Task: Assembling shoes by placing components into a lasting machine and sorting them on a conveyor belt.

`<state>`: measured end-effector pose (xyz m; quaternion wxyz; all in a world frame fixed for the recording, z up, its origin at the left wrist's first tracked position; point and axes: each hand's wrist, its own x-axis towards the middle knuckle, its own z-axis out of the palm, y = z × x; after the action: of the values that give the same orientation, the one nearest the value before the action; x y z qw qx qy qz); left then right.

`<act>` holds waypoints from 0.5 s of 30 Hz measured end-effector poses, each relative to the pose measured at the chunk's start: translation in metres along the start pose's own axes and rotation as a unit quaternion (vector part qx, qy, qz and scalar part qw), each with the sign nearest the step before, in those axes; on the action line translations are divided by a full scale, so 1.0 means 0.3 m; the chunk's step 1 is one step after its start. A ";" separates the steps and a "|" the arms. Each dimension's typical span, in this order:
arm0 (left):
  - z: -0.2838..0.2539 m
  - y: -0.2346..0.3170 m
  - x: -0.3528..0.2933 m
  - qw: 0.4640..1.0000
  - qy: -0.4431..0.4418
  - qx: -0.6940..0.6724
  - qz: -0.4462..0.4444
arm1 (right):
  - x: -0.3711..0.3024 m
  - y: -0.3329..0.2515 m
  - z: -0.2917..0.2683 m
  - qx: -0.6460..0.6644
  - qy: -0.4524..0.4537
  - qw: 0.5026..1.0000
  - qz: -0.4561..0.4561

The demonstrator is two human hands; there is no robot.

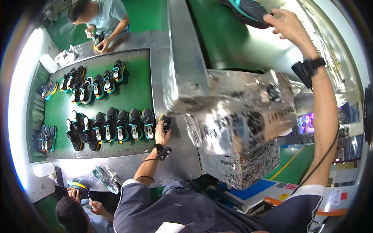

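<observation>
My left hand [162, 134] is wrapped round a black shoe [166, 121] with a yellow-orange sole edge, at the metal rim right of the green conveyor belt. Raised at the upper right, my right hand [286, 26] grips the end of another black shoe [248, 12] with teal trim and a grooved side. Part of that shoe is cut off by the picture's edge. Left of my left hand, a row of black shoes [135, 123] with teal and orange soles stands on the belt [134, 97]. A second group of shoes [98, 86] stands farther back.
Plastic-wrapped boxes [248, 128] stand between my arms, beside a metal post [186, 50]. A co-worker [110, 19] handles a shoe across the belt; another person [74, 215] works on one at the lower left. A teal, patterned sole-shaped piece [105, 179] lies on the near ledge.
</observation>
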<state>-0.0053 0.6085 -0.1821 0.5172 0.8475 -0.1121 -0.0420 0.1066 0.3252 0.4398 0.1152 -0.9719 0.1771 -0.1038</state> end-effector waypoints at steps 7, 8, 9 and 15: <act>0.084 0.020 0.002 0.988 0.145 0.026 -0.035 | 0.063 -0.049 0.107 0.096 -0.069 0.985 -0.127; 0.084 0.011 0.009 0.990 0.135 0.016 -0.029 | 0.064 0.010 0.109 -0.012 0.073 0.971 -0.229; 0.106 -0.046 0.029 0.993 0.110 -0.046 -0.029 | 0.057 0.073 0.101 -0.127 0.210 0.916 -0.318; -0.156 0.397 -0.148 0.989 -0.069 -0.125 -0.030 | -0.485 0.182 -0.099 -0.055 0.304 0.916 -0.255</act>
<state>-0.0572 0.6069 -0.0569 0.6084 0.7744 -0.1153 -0.1295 -0.0512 0.3234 0.4305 -0.0280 -0.9105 -0.0448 -0.4102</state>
